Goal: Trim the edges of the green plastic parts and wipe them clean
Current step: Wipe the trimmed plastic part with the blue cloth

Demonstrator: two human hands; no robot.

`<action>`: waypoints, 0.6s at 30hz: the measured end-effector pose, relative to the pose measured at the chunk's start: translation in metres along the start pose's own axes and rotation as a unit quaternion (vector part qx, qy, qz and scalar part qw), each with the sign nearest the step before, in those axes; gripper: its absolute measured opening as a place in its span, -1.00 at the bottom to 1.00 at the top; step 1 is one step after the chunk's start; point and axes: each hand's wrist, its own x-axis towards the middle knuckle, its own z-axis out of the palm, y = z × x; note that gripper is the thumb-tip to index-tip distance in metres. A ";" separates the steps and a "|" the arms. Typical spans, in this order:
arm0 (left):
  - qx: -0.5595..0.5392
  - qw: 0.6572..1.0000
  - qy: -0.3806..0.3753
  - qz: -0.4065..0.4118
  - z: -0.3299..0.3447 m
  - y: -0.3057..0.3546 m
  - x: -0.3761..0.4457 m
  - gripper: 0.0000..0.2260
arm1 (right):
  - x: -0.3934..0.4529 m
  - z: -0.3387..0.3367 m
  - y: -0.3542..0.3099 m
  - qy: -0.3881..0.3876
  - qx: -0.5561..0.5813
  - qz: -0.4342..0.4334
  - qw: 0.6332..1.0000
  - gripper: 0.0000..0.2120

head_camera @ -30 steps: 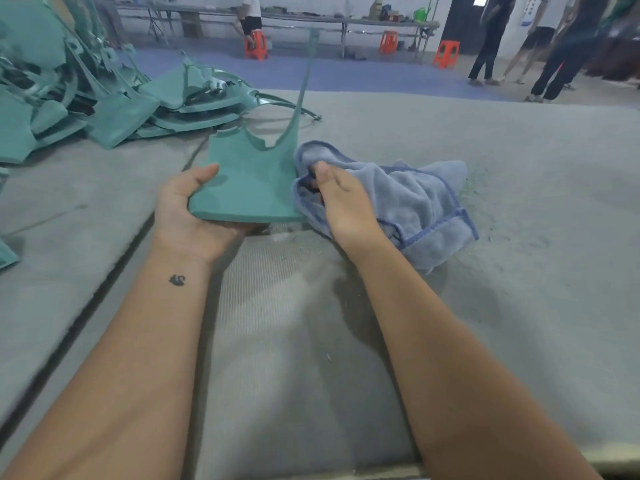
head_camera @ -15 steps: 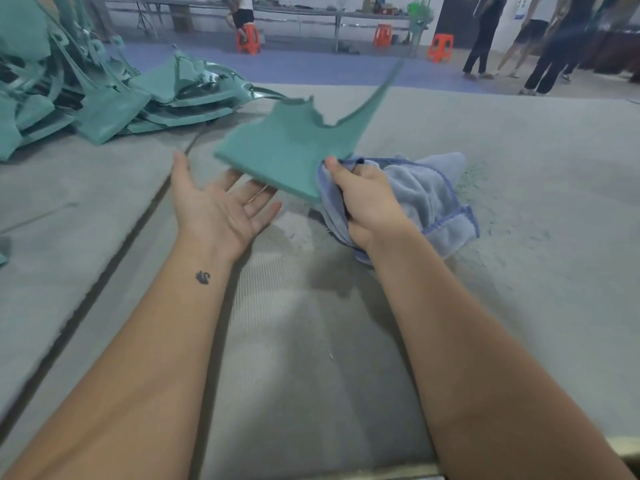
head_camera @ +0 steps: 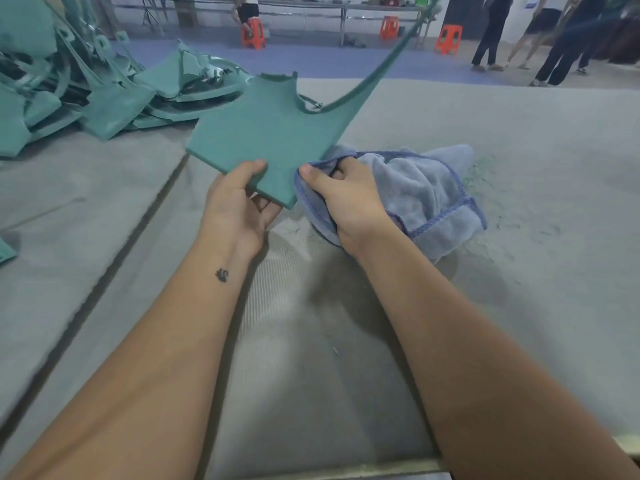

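We judge the task to be in its wiping stage on one piece: our left hand (head_camera: pixel 239 202) pinches the near edge of the green plastic part (head_camera: pixel 266 140), thumb on top and fingers beneath, holding it tilted above the grey mat (head_camera: pixel 311 341). To its right, our right hand (head_camera: pixel 349 199) has its fingers curled into the blue cloth (head_camera: pixel 426 195), pressing it against the part's right edge; no trimming tool is visible. Far left, the heap of green parts (head_camera: pixel 104 95) suggests that much work remains, though we cannot tell which are finished.
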 end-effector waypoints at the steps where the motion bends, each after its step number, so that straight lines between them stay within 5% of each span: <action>1: 0.013 1.000 -0.014 0.013 0.001 -0.002 -0.002 -0.84 | -0.002 0.002 0.001 -0.009 0.007 0.005 1.000 -0.81; 8: 0.087 0.993 -0.075 0.013 0.005 -0.003 -0.005 -0.81 | -0.007 0.003 -0.003 -0.018 0.110 -0.009 0.994 -0.75; 13: 0.166 0.982 -0.086 0.014 -0.007 0.013 -0.006 -0.79 | -0.003 -0.010 -0.014 0.103 0.088 -0.016 0.991 -0.76; 18: 0.178 0.982 -0.066 -0.010 -0.017 0.028 -0.014 -0.78 | -0.001 -0.028 -0.019 0.136 0.028 -0.059 0.989 -0.80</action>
